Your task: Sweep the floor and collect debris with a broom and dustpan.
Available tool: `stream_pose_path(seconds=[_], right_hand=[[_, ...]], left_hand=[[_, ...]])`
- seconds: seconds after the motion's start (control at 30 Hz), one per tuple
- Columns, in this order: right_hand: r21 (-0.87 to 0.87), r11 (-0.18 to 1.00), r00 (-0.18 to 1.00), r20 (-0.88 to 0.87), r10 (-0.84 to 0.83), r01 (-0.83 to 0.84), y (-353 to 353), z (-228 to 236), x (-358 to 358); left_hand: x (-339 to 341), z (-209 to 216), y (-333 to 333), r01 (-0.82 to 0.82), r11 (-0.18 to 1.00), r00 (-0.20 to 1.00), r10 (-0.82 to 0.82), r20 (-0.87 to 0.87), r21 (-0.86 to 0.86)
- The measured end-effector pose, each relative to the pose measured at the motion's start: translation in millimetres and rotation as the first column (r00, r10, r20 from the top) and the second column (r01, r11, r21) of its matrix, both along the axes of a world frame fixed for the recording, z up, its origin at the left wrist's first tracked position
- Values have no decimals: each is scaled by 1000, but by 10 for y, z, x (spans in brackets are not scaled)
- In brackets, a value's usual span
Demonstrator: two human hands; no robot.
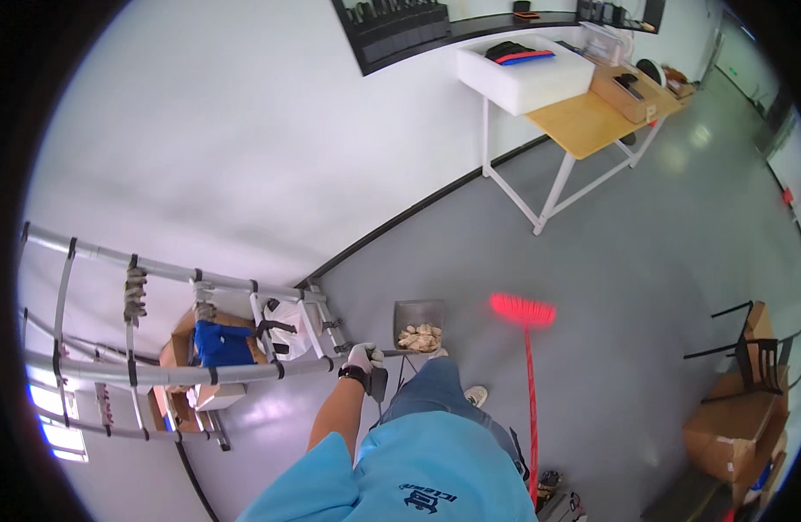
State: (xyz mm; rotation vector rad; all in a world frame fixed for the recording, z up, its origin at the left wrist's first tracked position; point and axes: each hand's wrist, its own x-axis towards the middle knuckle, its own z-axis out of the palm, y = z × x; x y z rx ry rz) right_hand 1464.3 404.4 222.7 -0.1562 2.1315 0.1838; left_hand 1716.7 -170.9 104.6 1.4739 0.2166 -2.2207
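Observation:
My left hand wears a pale glove, with a black band at the wrist, and is closed around what looks like the handle of a long-handled dustpan. The grey dustpan rests on the floor just ahead of my feet, with crumpled pale-brown scraps heaped at its near end. To its right is a broom with red bristles, slightly blurred. Its red stick runs back along my right side. My right hand does not show; my body hides the area by the stick's near end.
A metal ladder-like frame stands at left, with gloves hung on it and cardboard boxes behind. A wooden-topped table is at the far wall. A chair and a large carton stand at right.

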Motion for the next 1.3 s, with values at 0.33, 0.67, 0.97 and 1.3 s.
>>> stream_pose_path(seconds=[0.33,0.67,0.97,1.3], right_hand=[[-306,841,882,-311,355,-446,-1735,-393,67],[-426,675,789,-195,582,-603,-4101,-782,2499],[-388,725,821,-214,530,-569,-3997,-2082,2782],[25,886,882,-82,464,-463,-909,-1550,-911]], left_hand=[[1905,699,910,43,998,993,-48,109,48],[4130,301,1593,-9,991,984,-15,175,134],[4395,-521,2196,-56,990,996,46,78,128],[2163,-683,2737,-161,940,974,103,203,301]])
